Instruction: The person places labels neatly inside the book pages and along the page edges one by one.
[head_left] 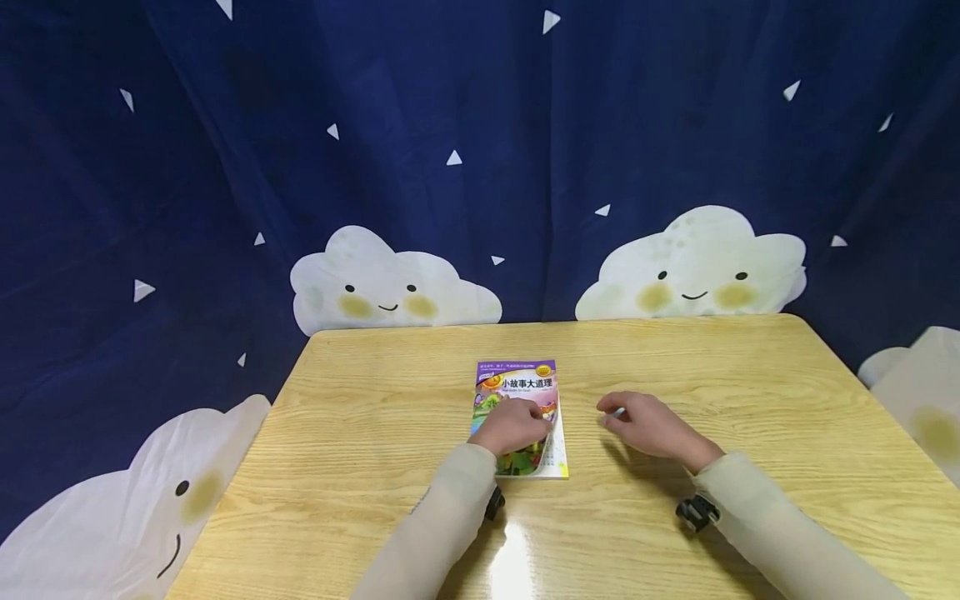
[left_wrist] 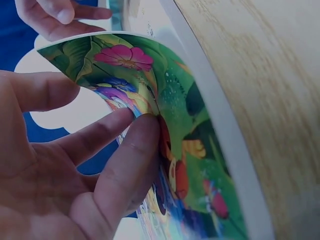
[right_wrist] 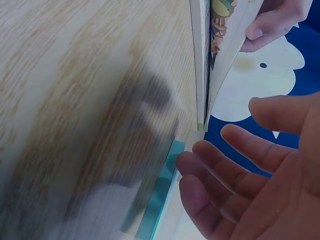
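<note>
A colourful storybook [head_left: 517,383] with a purple band at its top lies on the table. My left hand [head_left: 513,427] is over its lower middle and grips the cover [left_wrist: 180,100], which bends up from the pages in a curl. In the left wrist view, fingertips press on the printed side near the bent corner. To the right of the book, my right hand [head_left: 648,423] is held over the table, fingers loosely bent and thumb apart. A flat strip with a teal edge [right_wrist: 162,190] shows beside its fingertips, mostly hidden from the head view; I cannot tell whether they touch it.
The light wooden table [head_left: 375,400] stretches to both sides of the book. Behind it hangs a dark blue curtain [head_left: 420,108] with white triangles and smiling clouds. A black camera [head_left: 697,512] is strapped at the right wrist, low over the tabletop.
</note>
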